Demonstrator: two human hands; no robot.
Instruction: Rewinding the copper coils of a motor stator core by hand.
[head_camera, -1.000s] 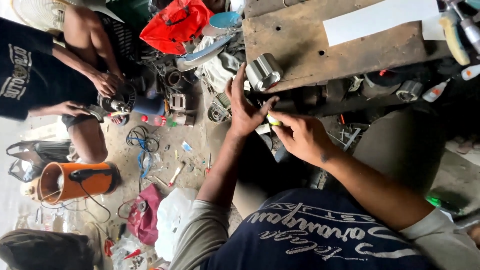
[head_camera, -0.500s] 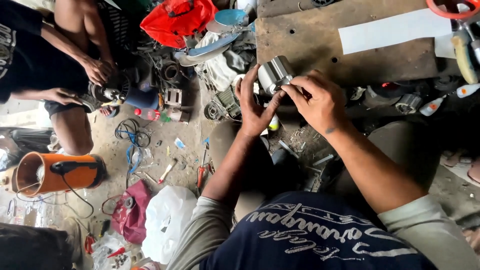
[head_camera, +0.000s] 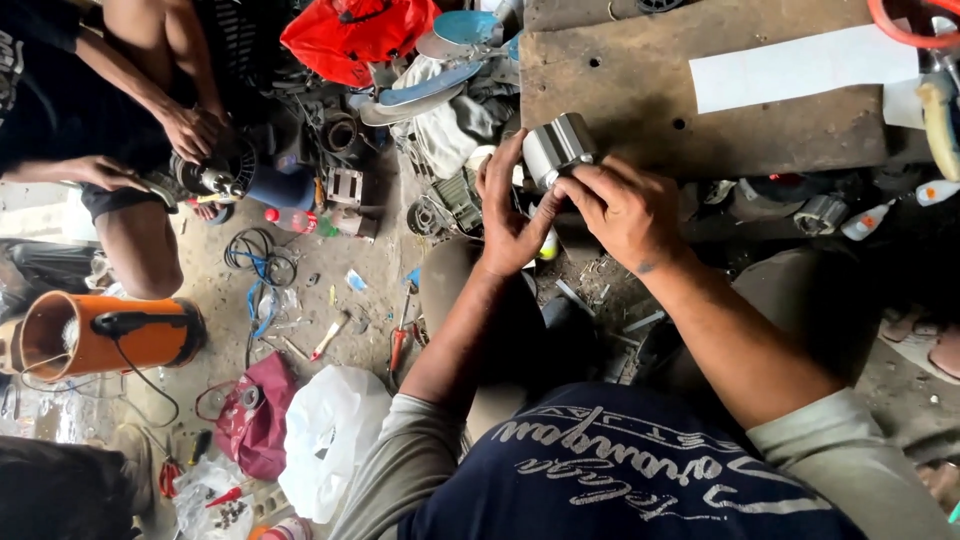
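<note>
Head view: metal cylinder at bench edge

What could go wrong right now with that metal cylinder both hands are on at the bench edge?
The metal cylinder sits right at the edge of the wooden bench, gripped only by the fingers of the left hand and right hand; a slip could likely drop it onto the cluttered floor. Small parts below may be hard to recover.
</note>
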